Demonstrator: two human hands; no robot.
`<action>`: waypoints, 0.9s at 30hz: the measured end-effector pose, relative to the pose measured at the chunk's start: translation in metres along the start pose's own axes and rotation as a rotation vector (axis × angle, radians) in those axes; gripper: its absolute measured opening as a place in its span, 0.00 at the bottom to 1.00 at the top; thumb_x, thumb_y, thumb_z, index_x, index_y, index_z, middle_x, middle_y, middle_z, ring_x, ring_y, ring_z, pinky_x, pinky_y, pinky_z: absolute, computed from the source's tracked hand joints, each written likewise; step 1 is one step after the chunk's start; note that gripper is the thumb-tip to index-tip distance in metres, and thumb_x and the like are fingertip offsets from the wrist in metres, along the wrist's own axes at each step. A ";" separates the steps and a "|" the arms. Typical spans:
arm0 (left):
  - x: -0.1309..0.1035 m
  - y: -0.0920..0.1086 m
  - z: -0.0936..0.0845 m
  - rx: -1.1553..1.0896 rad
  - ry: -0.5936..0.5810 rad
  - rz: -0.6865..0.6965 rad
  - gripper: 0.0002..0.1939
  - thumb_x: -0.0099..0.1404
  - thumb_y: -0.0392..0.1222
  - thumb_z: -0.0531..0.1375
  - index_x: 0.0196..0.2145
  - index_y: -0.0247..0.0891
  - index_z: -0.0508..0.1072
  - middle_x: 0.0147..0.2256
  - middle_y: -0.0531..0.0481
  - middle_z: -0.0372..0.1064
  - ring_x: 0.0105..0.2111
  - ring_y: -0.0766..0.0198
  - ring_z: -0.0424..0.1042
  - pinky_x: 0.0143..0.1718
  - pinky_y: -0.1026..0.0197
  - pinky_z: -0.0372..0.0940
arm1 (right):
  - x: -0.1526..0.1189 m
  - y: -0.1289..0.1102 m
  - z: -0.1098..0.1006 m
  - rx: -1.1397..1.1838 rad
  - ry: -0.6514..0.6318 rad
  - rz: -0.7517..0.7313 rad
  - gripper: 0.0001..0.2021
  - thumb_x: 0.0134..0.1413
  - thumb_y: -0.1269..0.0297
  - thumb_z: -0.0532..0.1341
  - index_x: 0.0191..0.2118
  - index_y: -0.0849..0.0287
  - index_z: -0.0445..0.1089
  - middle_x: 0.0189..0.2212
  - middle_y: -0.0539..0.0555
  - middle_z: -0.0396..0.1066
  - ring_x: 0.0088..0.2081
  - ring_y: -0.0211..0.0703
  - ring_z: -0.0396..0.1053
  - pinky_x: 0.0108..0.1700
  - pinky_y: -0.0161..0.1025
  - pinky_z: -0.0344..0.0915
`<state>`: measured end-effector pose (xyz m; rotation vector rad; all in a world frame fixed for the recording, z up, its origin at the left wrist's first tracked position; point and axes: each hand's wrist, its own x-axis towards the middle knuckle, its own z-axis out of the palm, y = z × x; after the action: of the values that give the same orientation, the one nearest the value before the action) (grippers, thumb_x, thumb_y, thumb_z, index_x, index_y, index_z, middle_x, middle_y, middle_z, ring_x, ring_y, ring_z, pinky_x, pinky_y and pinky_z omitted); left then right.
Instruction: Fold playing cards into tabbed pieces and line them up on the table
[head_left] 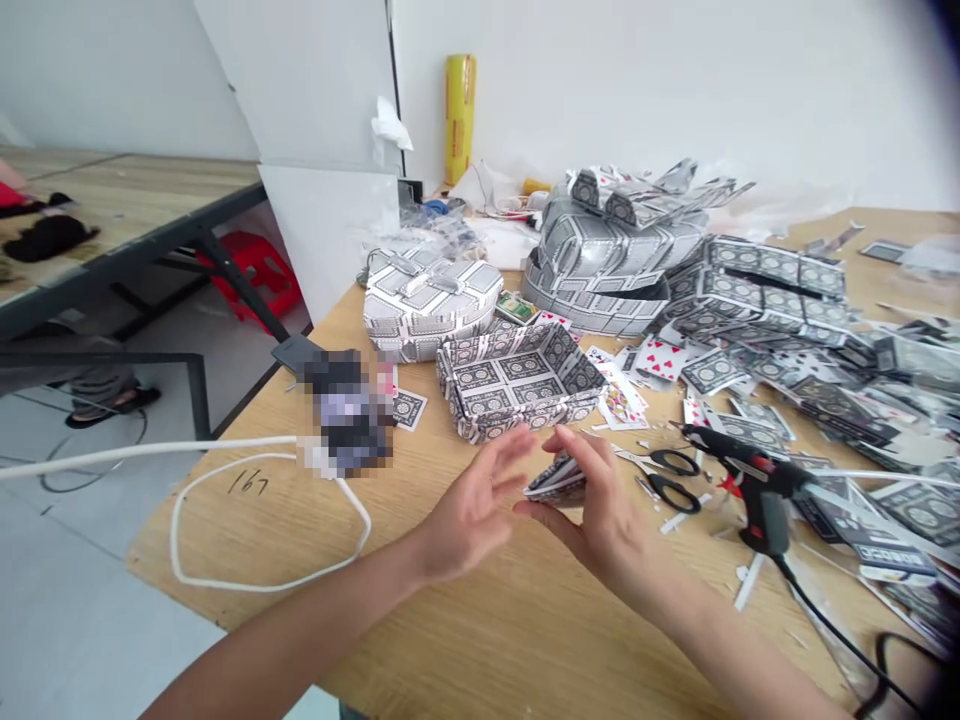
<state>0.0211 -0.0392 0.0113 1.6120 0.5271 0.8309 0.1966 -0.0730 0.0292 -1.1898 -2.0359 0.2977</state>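
Note:
My right hand [600, 500] pinches a small stack of playing cards [556, 484] with dark patterned backs, thumb below and fingers above. Just left of the cards, my left hand [472, 505] has its fingers stretched out and apart, with nothing in it. Beyond both hands sits an open box made of playing cards [517, 385]. Scissors with black handles [664, 475] lie right of my right hand. Farther right rests a black glue gun [750, 485] with its cord running toward the near edge.
Card-made boxes stand at the back: a lidded one [427, 300], a rounded stack [607, 255] and an oblong one [765, 285]. Loose cards [712, 370] and paper scraps cover the right side. A white cable [262, 585] loops at left. A yellow roll [459, 120] stands by the wall.

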 end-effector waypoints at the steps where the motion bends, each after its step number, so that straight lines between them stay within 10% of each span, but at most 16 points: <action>1: 0.002 0.003 -0.001 -0.180 -0.041 -0.066 0.33 0.65 0.36 0.52 0.65 0.44 0.45 0.64 0.38 0.51 0.63 0.52 0.54 0.55 0.45 0.63 | 0.000 0.001 0.000 -0.050 -0.013 -0.059 0.39 0.60 0.69 0.59 0.68 0.51 0.33 0.53 0.65 0.59 0.48 0.51 0.68 0.42 0.45 0.73; 7: 0.004 0.014 0.004 -0.180 -0.131 -0.290 0.22 0.60 0.37 0.60 0.53 0.37 0.67 0.49 0.45 0.71 0.51 0.53 0.70 0.51 0.53 0.67 | -0.007 -0.005 0.007 -0.128 -0.235 -0.173 0.34 0.60 0.80 0.51 0.66 0.44 0.42 0.54 0.61 0.61 0.46 0.46 0.71 0.43 0.42 0.72; 14: 0.002 0.011 -0.002 -0.037 0.014 -0.231 0.23 0.68 0.45 0.55 0.59 0.40 0.63 0.50 0.44 0.70 0.49 0.58 0.70 0.52 0.55 0.65 | 0.001 -0.007 -0.009 -0.202 -0.024 -0.187 0.29 0.58 0.66 0.62 0.62 0.52 0.51 0.50 0.62 0.65 0.51 0.51 0.66 0.47 0.48 0.69; 27: 0.003 0.009 -0.007 0.143 0.009 -0.065 0.21 0.66 0.41 0.58 0.56 0.43 0.68 0.46 0.45 0.72 0.47 0.57 0.70 0.50 0.54 0.64 | -0.002 -0.008 -0.024 -0.228 -0.109 -0.235 0.21 0.63 0.73 0.54 0.61 0.53 0.59 0.48 0.58 0.71 0.51 0.47 0.67 0.48 0.44 0.66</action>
<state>0.0166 -0.0348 0.0211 1.7130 0.6546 0.7668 0.2086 -0.0827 0.0496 -1.0711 -2.3284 0.0158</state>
